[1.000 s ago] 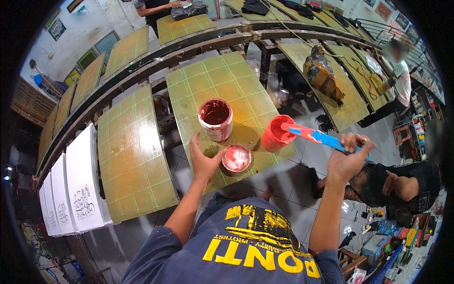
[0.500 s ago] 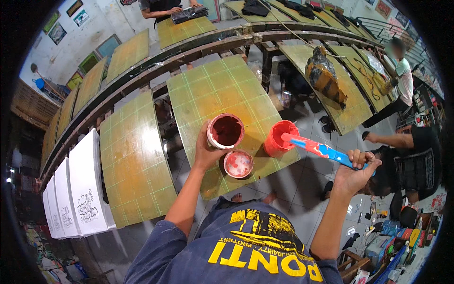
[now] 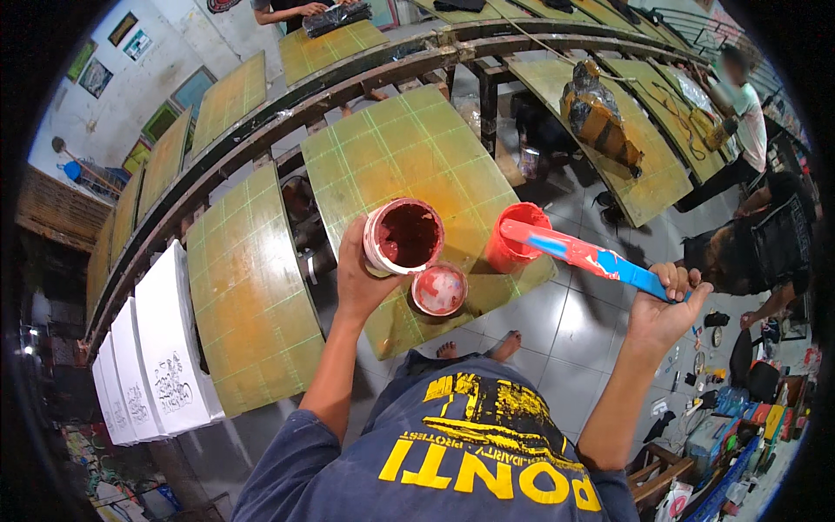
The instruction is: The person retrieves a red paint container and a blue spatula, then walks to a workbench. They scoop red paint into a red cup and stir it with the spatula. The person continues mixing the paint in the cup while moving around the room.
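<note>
My left hand (image 3: 351,277) is wrapped round the side of a white tub (image 3: 373,239) with dark red ink inside, its mouth tipped toward me. Beside it, near the board's front edge, a round lid (image 3: 439,291) smeared with red and white lies on the board. A red tub (image 3: 503,257) stands open to the right of the lid. In my right hand (image 3: 665,306) is the handle of a long blue spatula (image 3: 622,268). Bright red ink coats its blade, and the tip lies over the red tub's mouth; whether it touches the rim I cannot tell.
The tubs are on a greenish printing board (image 3: 383,139) with grid lines. White printed sheets (image 3: 170,339) cover boards at the left. A taped bundle (image 3: 600,122) lies on a board at the right. Other people work at the back and right; clutter (image 3: 739,426) fills the lower right.
The spatula's tip has risen and shifted left over the red tub. My left hand has moved the white tub slightly left and up. The person at the right has changed posture.
</note>
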The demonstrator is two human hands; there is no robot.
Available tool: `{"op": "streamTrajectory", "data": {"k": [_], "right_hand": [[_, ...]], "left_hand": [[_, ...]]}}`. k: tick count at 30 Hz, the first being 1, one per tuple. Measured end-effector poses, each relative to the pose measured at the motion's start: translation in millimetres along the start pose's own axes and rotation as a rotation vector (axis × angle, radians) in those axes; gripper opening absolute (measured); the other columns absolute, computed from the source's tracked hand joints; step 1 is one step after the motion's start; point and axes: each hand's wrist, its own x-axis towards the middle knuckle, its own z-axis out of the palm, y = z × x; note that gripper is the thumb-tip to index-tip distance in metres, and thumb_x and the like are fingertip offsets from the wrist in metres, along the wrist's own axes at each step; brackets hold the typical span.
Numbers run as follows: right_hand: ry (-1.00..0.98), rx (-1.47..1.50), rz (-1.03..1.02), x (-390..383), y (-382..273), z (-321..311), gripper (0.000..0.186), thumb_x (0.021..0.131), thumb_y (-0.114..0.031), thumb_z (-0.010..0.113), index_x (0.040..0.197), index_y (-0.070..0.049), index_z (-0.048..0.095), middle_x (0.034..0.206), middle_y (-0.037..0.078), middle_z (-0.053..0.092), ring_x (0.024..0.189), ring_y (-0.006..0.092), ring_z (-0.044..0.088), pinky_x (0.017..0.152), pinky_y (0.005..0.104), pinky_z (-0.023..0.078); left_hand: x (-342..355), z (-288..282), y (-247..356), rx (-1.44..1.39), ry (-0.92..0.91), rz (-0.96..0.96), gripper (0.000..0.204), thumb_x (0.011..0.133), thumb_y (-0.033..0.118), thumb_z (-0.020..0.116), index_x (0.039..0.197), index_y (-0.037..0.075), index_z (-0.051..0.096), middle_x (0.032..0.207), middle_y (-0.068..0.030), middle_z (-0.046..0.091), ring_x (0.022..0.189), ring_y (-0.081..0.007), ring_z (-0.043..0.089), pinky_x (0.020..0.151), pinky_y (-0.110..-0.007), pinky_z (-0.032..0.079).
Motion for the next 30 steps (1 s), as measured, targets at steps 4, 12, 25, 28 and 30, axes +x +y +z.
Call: {"op": "streamTrajectory", "data": {"k": [4,12,25,28,30], "right_hand": [[-0.111,0.103,0.111,-24,5,23,0.038,0.104,-0.045,0.047,0.087,-0.011,0.050,0.061,-0.003,0.026,0.056,0.0102,0.029,0.060,0.0266,0.033],[-0.635,-0.030,0.094,-91,73,46,0.050,0.105,-0.050,0.038,0.087,-0.006,0.054,0.066,0.003,0.045,0.059,0.0155,0.040,0.061,0.0323,0.037],[-0.561,-0.184,0.176,-99,87,26,0.050,0.106,-0.050,0.032,0.084,-0.010,0.051,0.058,-0.002,0.029,0.055,0.0122,0.030,0.061,0.0322,0.032],[-0.474,-0.089,0.218,-94,92,21,0.048,0.107,-0.048,0.032,0.083,-0.011,0.050,0.059,-0.002,0.028,0.056,0.0115,0.028,0.062,0.0316,0.032],[-0.421,-0.044,0.247,-90,92,20,0.047,0.107,-0.047,0.032,0.083,-0.011,0.051,0.060,-0.002,0.028,0.056,0.0110,0.027,0.062,0.0310,0.032]], "left_hand": [[3,-14,16,0.000,-0.055,-0.012,0.108,0.053,0.024,0.097,0.142,0.004,0.041,0.137,-0.0168,0.052,0.127,-0.0334,0.053,0.106,-0.042,0.045],[1,-32,46,0.104,-0.163,0.128,0.107,0.049,0.018,0.097,0.141,0.006,0.043,0.139,-0.0197,0.052,0.127,-0.0376,0.052,0.106,-0.045,0.045],[15,-25,66,0.132,-0.203,0.291,0.098,0.054,0.015,0.093,0.140,0.004,0.046,0.139,-0.0212,0.052,0.127,-0.0401,0.052,0.106,-0.047,0.045],[12,-20,62,0.079,-0.195,0.267,0.099,0.054,0.014,0.093,0.140,0.004,0.045,0.139,-0.0210,0.052,0.127,-0.0398,0.053,0.106,-0.046,0.045],[12,-16,59,0.038,-0.196,0.254,0.100,0.054,0.014,0.093,0.141,0.004,0.045,0.139,-0.0210,0.052,0.127,-0.0397,0.053,0.106,-0.046,0.045]]}}
